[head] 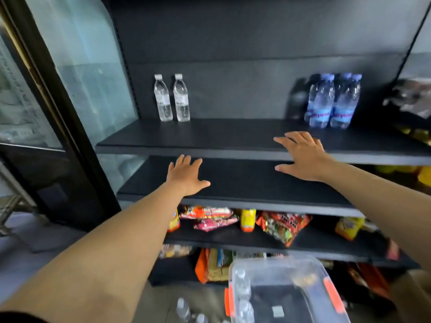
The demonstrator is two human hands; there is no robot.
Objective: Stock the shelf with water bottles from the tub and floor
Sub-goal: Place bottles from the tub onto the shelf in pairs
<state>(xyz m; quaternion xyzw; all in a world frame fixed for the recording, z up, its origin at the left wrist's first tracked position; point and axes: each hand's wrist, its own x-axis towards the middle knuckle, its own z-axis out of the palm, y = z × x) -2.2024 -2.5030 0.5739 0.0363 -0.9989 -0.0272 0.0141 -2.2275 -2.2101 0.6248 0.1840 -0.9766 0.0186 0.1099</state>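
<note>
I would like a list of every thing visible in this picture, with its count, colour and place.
White-capped bottles: two, clear, top shelf, left.
Blue-capped bottles: about four, bluish, top shelf, right.
Shelves: several, black; the second one bare.
Snack packets: many, orange, pink, yellow, lower shelves.
Tub: one, clear with orange clips, on the floor, bottles inside.
Floor bottles: at least two, clear, left of the tub.
Glass door: one, black frame, far left.
Left hand: open, empty.
Right hand: open, empty.
</note>
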